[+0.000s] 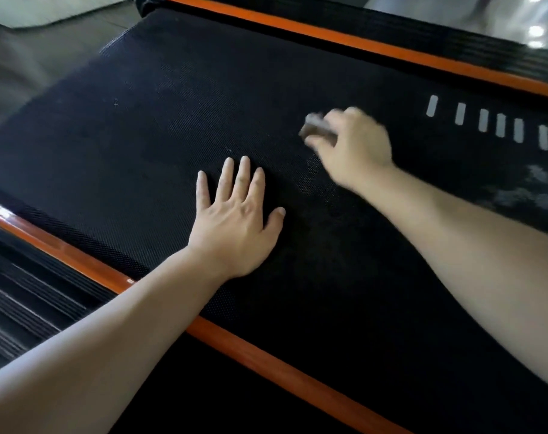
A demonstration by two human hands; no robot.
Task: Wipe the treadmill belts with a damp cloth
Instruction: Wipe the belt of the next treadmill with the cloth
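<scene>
gripping the cloth (316, 128) in the right hand (354, 147), bracing the flat left hand (235, 220) on the belt (135, 120), ideally overlapping strokes.

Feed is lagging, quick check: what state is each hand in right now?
Left hand: open, fingers spread flat on the black textured treadmill belt.
Right hand: closed around a small grey-brown crumpled cloth, blurred.
</scene>
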